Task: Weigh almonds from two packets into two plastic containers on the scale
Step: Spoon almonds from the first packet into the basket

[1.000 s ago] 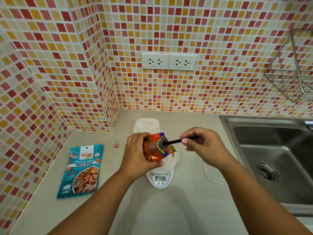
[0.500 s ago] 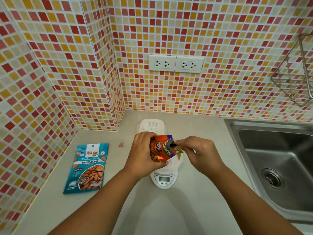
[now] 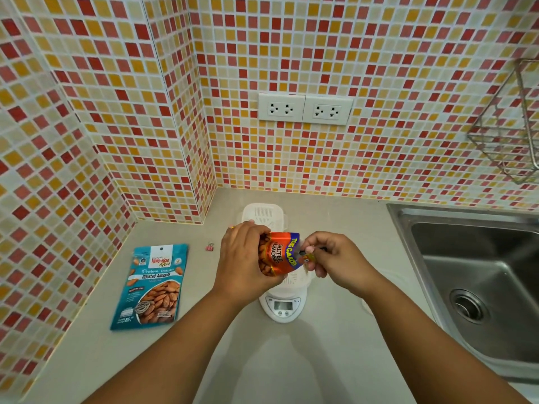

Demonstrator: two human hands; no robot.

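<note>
a: hands first. what is each one doing?
b: left hand is wrapped around an orange almond packet, holding it tilted above the white scale. right hand pinches the packet's torn top corner, fingers curled tight on it.
a: anything on the scale?
b: a white plastic container sits on it, mostly hidden under the packet. a second white container stands behind, near the tiled wall.
a: and the other packet?
b: teal roasted almonds packet lies flat on the counter, well to the left of the scale, untouched. a small pink clip lies between it and the left hand.
a: right side?
b: steel sink, and a wire rack on the wall above it.
</note>
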